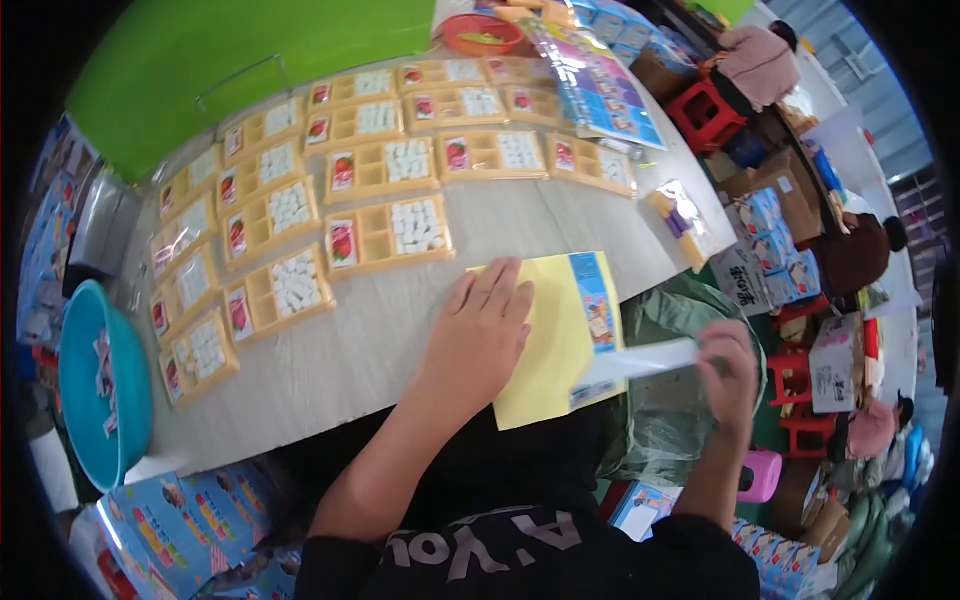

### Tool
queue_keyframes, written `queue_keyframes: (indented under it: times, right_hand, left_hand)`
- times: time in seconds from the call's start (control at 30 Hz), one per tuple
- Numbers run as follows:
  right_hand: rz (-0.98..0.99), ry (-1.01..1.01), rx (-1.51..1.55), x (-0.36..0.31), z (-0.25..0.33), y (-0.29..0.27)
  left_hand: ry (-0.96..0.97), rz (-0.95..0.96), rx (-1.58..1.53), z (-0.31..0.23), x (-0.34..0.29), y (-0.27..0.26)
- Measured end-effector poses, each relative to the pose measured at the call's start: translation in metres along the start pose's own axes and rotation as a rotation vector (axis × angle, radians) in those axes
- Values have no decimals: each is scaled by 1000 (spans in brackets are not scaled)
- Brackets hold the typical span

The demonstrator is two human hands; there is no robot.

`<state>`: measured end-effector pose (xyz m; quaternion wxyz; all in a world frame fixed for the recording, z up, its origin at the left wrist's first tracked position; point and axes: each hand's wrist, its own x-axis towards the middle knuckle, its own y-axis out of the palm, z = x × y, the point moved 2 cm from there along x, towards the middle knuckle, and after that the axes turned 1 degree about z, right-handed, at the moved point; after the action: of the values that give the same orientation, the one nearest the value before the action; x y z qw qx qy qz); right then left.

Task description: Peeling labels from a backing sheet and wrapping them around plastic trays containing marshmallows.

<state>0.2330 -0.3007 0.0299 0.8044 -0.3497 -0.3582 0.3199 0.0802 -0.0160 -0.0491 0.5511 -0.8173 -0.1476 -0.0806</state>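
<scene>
Watching from afar, I had my left grip [490,315] flat, fingers extended, upon one yellow rectangular sheet [555,340] with a blue printed panel; my right grip [730,360] pinched one blurred white strip [650,358]. The sheet overhung the pale wood-grain surface [345,320]. Beyond were three co-workers [760,65], rows of cream compartmented trays [374,218], one round turquoise basin [135,380] and one red bowl [482,50].

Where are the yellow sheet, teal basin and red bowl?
Yellow sheet [553,335]: head view, bare middle of its face.
Teal basin [136,380]: head view, right-hand wall.
Red bowl [484,49]: head view, near wall.
</scene>
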Motion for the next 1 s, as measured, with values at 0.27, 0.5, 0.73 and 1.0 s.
queue_keyframes:
  times: [0.27, 0.5, 0.73, 1.0]
  right_hand:
    - [-406, 87, 297, -81, -33, -56]
    - [-270, 83, 535, -65, -32, -19]
    - [-188, 26, 503, -48, -31, -10]
    - [-112, 44, 639, -31, -45, 3]
  left_hand:
    - [73, -34, 62, -3, 22, 1]
    - [76, 85, 260, -1, 62, 9]
    - [174, -145, 288, 0, 77, -2]
    - [-226, -95, 415, 47, -7, -58]
